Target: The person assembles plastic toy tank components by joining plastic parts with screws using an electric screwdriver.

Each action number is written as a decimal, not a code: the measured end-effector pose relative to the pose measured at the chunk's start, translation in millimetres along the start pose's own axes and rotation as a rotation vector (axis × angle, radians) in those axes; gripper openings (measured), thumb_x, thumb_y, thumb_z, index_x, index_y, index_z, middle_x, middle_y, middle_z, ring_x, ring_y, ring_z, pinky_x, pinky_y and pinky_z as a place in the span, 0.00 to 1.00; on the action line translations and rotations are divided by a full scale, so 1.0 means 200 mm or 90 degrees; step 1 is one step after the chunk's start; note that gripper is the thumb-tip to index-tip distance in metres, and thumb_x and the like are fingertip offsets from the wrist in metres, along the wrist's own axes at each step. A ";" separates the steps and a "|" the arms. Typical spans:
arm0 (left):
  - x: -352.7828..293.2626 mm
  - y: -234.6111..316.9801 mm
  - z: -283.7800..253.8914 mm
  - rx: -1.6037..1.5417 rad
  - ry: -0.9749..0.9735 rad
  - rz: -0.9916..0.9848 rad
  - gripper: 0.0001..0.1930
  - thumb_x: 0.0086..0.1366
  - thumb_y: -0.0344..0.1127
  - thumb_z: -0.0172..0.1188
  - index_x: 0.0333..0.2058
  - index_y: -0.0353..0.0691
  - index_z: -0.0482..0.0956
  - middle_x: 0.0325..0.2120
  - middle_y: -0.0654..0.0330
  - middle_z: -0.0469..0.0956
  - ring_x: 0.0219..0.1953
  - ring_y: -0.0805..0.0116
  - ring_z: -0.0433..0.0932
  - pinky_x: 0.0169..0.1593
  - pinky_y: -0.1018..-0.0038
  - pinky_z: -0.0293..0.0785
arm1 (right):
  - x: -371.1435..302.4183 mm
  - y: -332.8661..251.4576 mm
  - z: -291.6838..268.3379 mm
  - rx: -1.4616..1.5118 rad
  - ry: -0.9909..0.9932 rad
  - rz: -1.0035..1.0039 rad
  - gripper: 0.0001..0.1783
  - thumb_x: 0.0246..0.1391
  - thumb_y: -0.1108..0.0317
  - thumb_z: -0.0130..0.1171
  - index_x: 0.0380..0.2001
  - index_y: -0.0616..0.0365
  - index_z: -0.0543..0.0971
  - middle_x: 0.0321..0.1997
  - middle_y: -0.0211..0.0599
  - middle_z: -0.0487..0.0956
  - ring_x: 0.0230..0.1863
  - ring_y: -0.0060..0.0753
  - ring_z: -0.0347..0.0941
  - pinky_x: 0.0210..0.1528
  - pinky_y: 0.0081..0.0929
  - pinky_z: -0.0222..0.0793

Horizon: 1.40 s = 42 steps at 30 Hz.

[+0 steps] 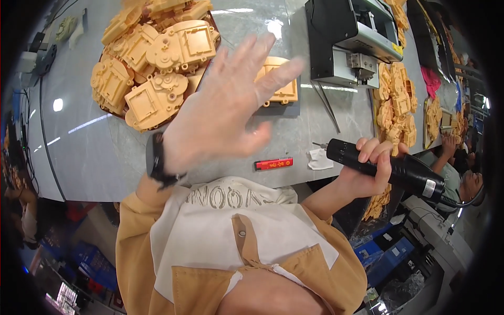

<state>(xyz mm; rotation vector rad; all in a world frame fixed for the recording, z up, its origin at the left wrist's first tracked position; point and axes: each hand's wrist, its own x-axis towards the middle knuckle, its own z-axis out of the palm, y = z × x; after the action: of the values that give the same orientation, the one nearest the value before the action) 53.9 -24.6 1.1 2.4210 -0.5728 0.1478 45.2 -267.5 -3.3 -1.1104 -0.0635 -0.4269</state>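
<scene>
My left hand [226, 110], slightly blurred and with a dark watch [156, 160] at the wrist, is raised over the table with its fingers spread and nothing in it. Behind its fingers a yellow plastic housing [286, 86] sits on a dark grey block [289, 109], partly hidden by the hand. My right hand [375, 168] is wrapped round a black electric screwdriver [409, 170]. The bit points left and a cord leaves the other end. Beside my left hand, several similar yellow housings [157, 100] lie heaped in a container whose dark rim barely shows.
A black and silver machine [357, 42] stands at the back right, with tweezers [328, 107] beside it. More yellow parts [396, 100] fill a tray further right. Near the front edge lie a red lighter-shaped object [273, 164] and white paper [319, 159]. Another person [457, 181] is at far right.
</scene>
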 end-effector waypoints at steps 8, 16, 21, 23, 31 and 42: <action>0.09 -0.05 0.20 0.206 0.044 -0.039 0.29 0.58 0.55 0.50 0.49 0.38 0.67 0.52 0.47 0.63 0.52 0.54 0.63 0.51 0.65 0.62 | 0.28 0.06 0.10 -0.060 -0.066 -0.106 0.06 0.47 0.70 0.46 0.30 0.56 0.64 0.17 0.29 0.62 0.18 0.25 0.61 0.31 0.28 0.59; -0.14 -0.01 0.13 0.048 0.110 -0.119 0.41 0.49 0.44 0.64 0.59 0.41 0.53 0.59 0.45 0.52 0.55 0.47 0.60 0.56 0.61 0.59 | 0.64 0.09 0.17 -0.218 -0.044 -0.304 0.14 0.42 0.78 0.54 0.35 0.66 0.66 0.15 0.37 0.71 0.14 0.25 0.65 0.26 0.24 0.66; -0.20 -0.02 0.17 -0.039 0.080 -0.173 0.43 0.47 0.39 0.66 0.59 0.42 0.51 0.58 0.46 0.52 0.54 0.47 0.62 0.54 0.62 0.61 | 0.59 0.15 0.22 -0.253 -0.058 -0.259 0.25 0.39 0.82 0.56 0.43 0.72 0.62 0.11 0.33 0.71 0.13 0.22 0.66 0.25 0.18 0.64; -0.20 -0.05 0.16 -0.053 0.071 -0.178 0.44 0.46 0.38 0.66 0.59 0.42 0.50 0.58 0.47 0.52 0.54 0.47 0.62 0.53 0.62 0.62 | 0.46 0.11 0.18 -0.227 -0.062 -0.214 0.26 0.40 0.83 0.54 0.46 0.69 0.60 0.12 0.33 0.71 0.13 0.23 0.65 0.25 0.21 0.64; -0.17 -0.17 0.26 -0.058 0.090 -0.123 0.33 0.44 0.36 0.67 0.51 0.50 0.65 0.52 0.55 0.61 0.49 0.55 0.66 0.51 0.64 0.65 | 0.04 0.08 0.44 -0.026 -0.249 -0.121 0.34 0.45 0.81 0.50 0.54 0.57 0.48 0.17 0.35 0.67 0.14 0.28 0.62 0.21 0.30 0.64; -0.15 -0.04 0.18 -0.010 0.171 -0.013 0.23 0.36 0.37 0.70 0.36 0.53 0.76 0.52 0.61 0.66 0.56 0.53 0.59 0.57 0.58 0.56 | 0.07 0.06 0.44 0.059 -0.288 0.002 0.31 0.46 0.77 0.43 0.55 0.56 0.51 0.16 0.35 0.65 0.12 0.28 0.60 0.21 0.33 0.63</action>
<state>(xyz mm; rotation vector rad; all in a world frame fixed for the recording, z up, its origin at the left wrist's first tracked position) 29.2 -30.4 -40.1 2.3392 -0.4243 0.4506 77.3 -190.0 29.2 -1.0975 -0.4743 -0.1617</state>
